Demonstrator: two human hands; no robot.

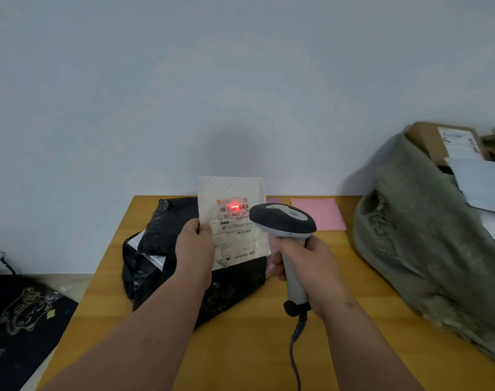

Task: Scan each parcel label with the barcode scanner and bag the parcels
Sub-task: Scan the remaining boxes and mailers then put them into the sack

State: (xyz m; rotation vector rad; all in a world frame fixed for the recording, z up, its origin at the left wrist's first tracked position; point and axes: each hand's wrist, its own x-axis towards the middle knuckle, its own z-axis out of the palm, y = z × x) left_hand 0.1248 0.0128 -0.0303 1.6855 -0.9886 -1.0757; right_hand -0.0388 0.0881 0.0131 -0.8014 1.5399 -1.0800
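Left hand (194, 246) pinches the white parcel (235, 221) upright — right hand (305, 261) grips the scanner (283, 221) (red beam on barcode).

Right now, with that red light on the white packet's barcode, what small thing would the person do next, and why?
Probably lower the barcode scanner and carry the white parcel toward the grey-green bag on the right. The red beam already sits on the label's barcode, the left hand holds the parcel upright, and that bag already holds other parcels.
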